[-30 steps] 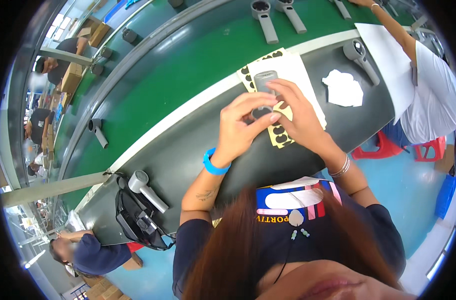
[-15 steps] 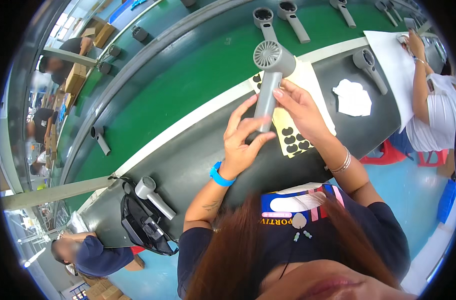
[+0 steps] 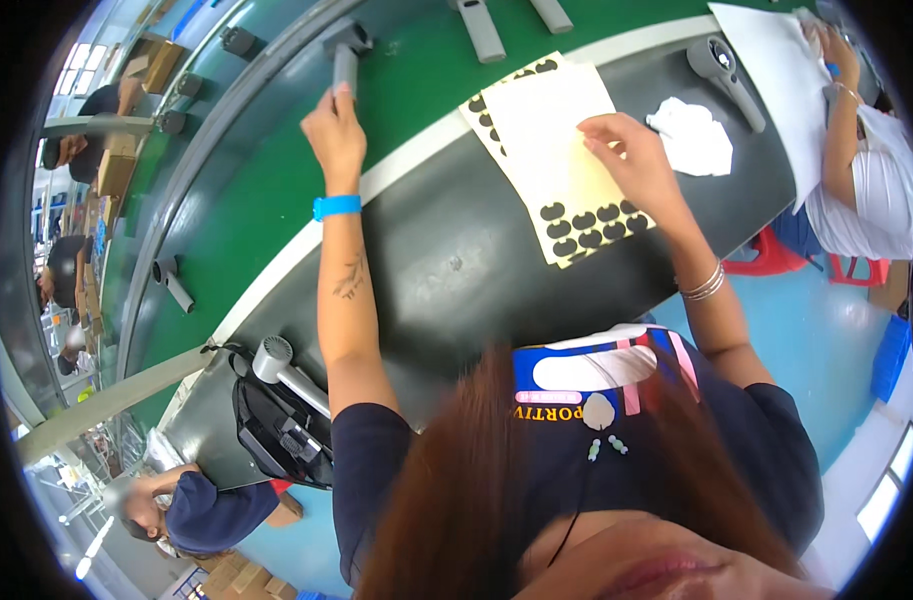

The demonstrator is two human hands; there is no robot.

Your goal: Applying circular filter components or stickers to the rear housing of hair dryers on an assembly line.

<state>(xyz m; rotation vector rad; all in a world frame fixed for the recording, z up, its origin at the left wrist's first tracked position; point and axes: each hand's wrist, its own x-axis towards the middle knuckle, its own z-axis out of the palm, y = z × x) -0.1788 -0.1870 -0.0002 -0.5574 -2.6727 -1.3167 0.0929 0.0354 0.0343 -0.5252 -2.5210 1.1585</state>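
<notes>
A grey handheld fan [image 3: 346, 72] is over the far green belt, its round head pointing away from me. My left hand [image 3: 334, 140], arm stretched forward, grips the lower end of its handle. Yellowish sheets [image 3: 551, 140] with rows of black rounded stickers lie on the dark table at centre. Above their right side hovers my right hand [image 3: 636, 165], fingers loosely curved and thumb apart, with nothing visible between them. A crumpled white paper [image 3: 691, 137] lies to the right of that hand, and another grey fan [image 3: 726, 85] rests beyond it.
The green conveyor belt [image 3: 276, 215] carries several more fans, including one [image 3: 173, 285] at left. A fan [image 3: 286, 370] lies beside a black bag [image 3: 276, 430] on the table's left. A white sheet [image 3: 766, 80] and a co-worker's arm [image 3: 841, 130] are at right.
The fan held by both hands over the table is gone from there; my left hand has reached left and forward to the belt with a fan. My right hand has let go and sits over the sheets.
</notes>
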